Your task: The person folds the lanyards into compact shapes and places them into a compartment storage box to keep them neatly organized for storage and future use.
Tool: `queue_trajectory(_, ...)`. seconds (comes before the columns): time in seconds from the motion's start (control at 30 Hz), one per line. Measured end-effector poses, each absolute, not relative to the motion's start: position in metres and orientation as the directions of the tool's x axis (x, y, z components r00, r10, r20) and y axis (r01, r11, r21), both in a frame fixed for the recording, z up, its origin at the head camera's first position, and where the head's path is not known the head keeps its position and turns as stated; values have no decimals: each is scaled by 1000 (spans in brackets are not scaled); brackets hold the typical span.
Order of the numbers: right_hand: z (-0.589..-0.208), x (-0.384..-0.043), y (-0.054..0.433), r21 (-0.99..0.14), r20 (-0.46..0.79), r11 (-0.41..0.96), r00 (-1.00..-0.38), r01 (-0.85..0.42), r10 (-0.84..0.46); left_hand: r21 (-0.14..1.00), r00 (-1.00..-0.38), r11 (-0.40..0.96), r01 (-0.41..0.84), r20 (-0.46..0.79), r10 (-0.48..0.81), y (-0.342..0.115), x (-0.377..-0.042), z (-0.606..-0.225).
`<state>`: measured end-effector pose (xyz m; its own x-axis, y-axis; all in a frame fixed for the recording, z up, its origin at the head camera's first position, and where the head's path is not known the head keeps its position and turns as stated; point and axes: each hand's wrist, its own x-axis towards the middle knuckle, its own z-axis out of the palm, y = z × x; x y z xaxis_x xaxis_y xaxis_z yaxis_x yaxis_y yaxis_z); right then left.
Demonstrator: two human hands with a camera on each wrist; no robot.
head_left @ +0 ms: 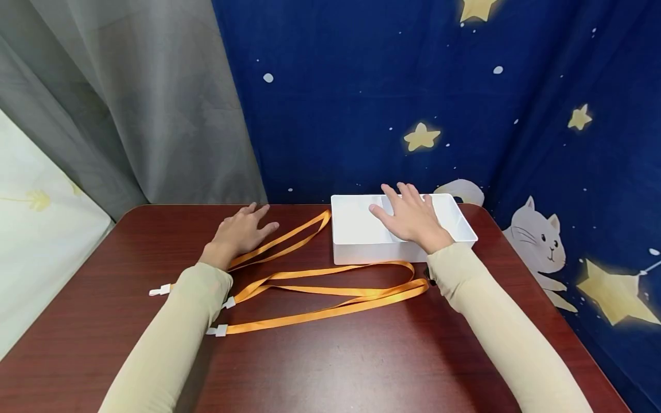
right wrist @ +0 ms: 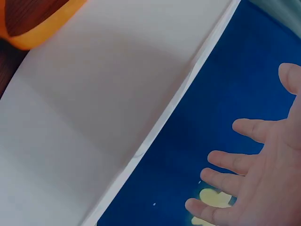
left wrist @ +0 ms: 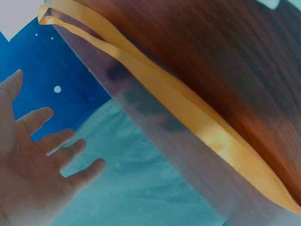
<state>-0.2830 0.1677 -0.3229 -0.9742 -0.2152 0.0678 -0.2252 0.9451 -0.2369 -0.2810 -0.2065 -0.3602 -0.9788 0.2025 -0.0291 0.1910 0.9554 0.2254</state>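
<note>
Three orange lanyards with white clips lie on the table. My left hand (head_left: 240, 232), its fingers spread, hovers over the table's back left beside the farthest lanyard (head_left: 304, 225); it holds nothing, and the left wrist view shows that lanyard's strap (left wrist: 188, 108) beyond the palm. Two more lanyards stretch across the middle, a looped one (head_left: 330, 272) and a front one (head_left: 320, 314). My right hand (head_left: 410, 218), fingers apart and holding nothing, is over the white divided box (head_left: 356, 223). In the right wrist view the box (right wrist: 103, 84) lies beside the bare palm.
The dark red-brown table (head_left: 335, 367) ends at a back edge against a grey curtain (head_left: 181, 103) and a blue star-patterned curtain (head_left: 351, 103). White clips (head_left: 221, 330) lie at the lanyards' left ends, near my left sleeve (head_left: 175, 332).
</note>
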Motion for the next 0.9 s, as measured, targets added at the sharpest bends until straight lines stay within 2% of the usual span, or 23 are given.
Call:
queue_trajectory(0.47,-326,-275,143,-205,121,929,-950,-309,-289,243,-978,951,191,-38,206,-202,-276,-373)
queue_trajectory(0.7,-329,-272,133,-196,192,914,-927,-356,-320,261,-972,941,216,-33,233,-200,-276,-379)
queue_trajectory(0.9,-328,-267,121,-219,211,897,-916,-384,-341,285,-966,930,232,-42,253,-199,-276,-384)
